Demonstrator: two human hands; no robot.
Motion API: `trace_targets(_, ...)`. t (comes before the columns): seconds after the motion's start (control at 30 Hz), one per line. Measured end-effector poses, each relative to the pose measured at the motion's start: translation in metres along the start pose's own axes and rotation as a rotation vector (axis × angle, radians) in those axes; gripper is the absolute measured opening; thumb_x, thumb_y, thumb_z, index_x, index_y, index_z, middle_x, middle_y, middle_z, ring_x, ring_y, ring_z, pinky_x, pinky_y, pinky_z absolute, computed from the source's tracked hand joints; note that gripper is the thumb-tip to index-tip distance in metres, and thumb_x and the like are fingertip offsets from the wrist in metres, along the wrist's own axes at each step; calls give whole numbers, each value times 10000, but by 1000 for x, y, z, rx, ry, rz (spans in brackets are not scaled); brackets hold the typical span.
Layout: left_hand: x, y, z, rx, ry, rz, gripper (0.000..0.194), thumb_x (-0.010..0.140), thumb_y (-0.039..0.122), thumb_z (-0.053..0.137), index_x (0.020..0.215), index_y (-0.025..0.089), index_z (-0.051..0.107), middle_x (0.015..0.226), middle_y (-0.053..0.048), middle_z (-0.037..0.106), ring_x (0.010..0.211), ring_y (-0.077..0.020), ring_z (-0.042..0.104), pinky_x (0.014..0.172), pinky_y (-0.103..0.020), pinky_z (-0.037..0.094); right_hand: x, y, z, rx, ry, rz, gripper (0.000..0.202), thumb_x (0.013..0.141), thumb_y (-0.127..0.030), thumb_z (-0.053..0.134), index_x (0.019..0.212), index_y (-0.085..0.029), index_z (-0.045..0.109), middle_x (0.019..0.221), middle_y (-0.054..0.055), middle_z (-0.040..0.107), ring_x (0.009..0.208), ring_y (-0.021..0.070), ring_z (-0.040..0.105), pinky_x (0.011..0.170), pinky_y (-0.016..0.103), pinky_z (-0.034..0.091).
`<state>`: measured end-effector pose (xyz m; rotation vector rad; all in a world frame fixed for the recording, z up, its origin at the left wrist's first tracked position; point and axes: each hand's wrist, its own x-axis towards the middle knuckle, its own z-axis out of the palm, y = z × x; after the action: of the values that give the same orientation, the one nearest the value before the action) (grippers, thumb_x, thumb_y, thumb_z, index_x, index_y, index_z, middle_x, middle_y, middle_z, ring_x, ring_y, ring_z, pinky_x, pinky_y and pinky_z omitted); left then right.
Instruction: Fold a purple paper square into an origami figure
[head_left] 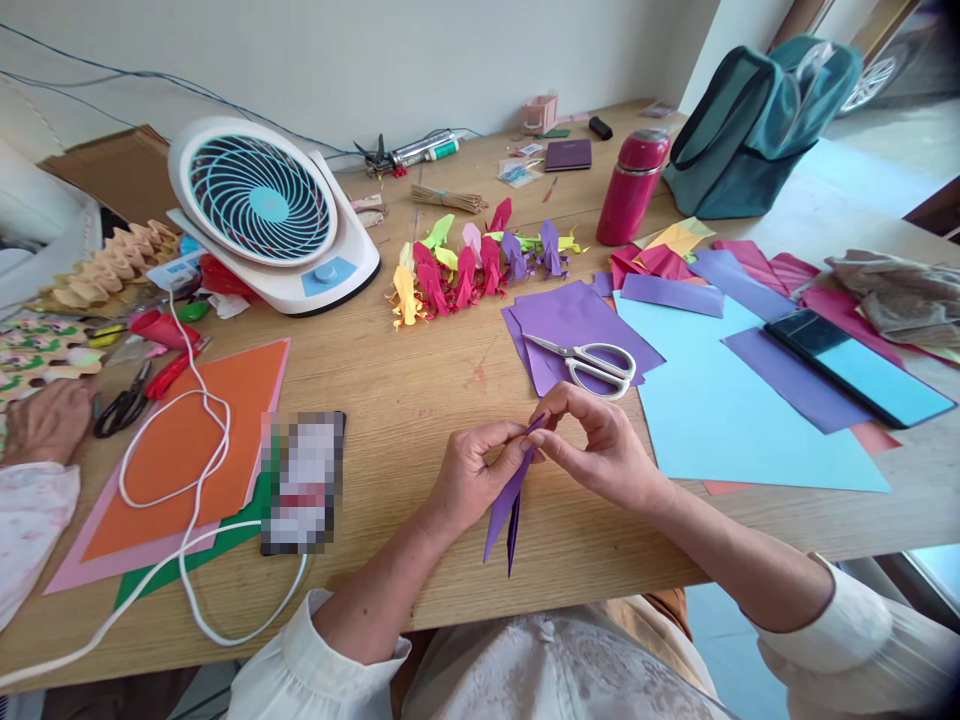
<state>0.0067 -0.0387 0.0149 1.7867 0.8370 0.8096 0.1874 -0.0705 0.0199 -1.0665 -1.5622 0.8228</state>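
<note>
Between my two hands is a folded purple paper, its two narrow points hanging down over the table. My left hand pinches its upper left side. Thumb and fingers of my right hand close on its top tip, touching my left fingertips. Just beyond my hands, white-handled scissors rest on a stack of purple sheets. Farther back stands a row of small folded paper figures in red, yellow, green, pink and purple.
A fan, a phone with a white cable and orange sheets lie left, near another person's hand. Rightward are a light blue sheet, a dark phone, a red bottle and a teal bag.
</note>
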Motion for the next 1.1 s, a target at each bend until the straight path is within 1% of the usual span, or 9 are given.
trace_targets(0.1,0,2,0,27,-4,30,289,969,356,588,828,164,754,734,-14,729,731,-157,699,741,-234,530,0,1,1,-17,14,-13,157,926,-310,667,835,-201,600,739,4,613,709,145,582,677,295,475)
trace_targets(0.37,0,0,1,30,-27,65,237,971,304,578,936,175,774,849,-36,784,770,-165,725,760,-241,543,-2,2,-1,-24,17,-63,215,962,-305,610,771,-213,576,753,15,628,704,151,572,670,309,475)
trace_targets(0.43,0,0,1,15,-38,59,233,969,303,582,950,173,775,863,-39,788,773,-166,732,760,-241,550,-1,2,-2,-39,14,-67,233,971,-302,591,755,-213,583,763,21,634,723,157,572,684,314,479)
trace_targets(0.53,0,0,1,-44,-67,15,243,968,323,587,983,171,776,910,-49,794,799,-176,743,767,-247,559,0,2,-4,-31,12,-57,249,981,-297,567,748,-213,587,766,22,625,735,161,569,691,318,477)
trace_targets(0.63,1,0,0,-121,-121,-48,270,964,360,599,1034,166,775,969,-67,793,881,-200,745,809,-262,557,1,0,-5,-7,52,-52,236,983,-275,565,757,-211,585,744,12,593,715,151,549,691,316,460)
trace_targets(0.73,2,0,-4,-182,-177,-97,328,986,398,558,1077,166,772,1037,-85,784,993,-224,725,908,-298,536,1,-1,-6,-2,109,-48,217,977,-264,578,766,-211,577,737,4,565,691,143,527,674,314,444)
trace_targets(0.87,5,-1,-9,-238,-197,-90,361,1009,409,509,1153,181,750,1202,-91,740,1174,-249,659,1069,-353,460,2,-1,-9,-27,144,-77,201,975,-256,582,777,-223,572,733,6,567,686,150,528,666,326,449)
trace_targets(1.0,6,-2,-12,-251,-240,-84,368,996,420,538,1219,188,719,1258,-94,715,1208,-259,641,1076,-359,456,1,-2,-11,-80,190,-161,163,968,-232,583,805,-236,582,732,18,580,700,171,542,683,355,466)
trace_targets(1.1,6,-5,-12,-222,-255,-13,349,957,380,622,1253,210,694,1296,-95,692,1224,-255,629,1075,-359,460,0,-2,-13,-134,213,-248,125,953,-190,584,841,-240,606,771,34,614,716,183,561,693,372,480)
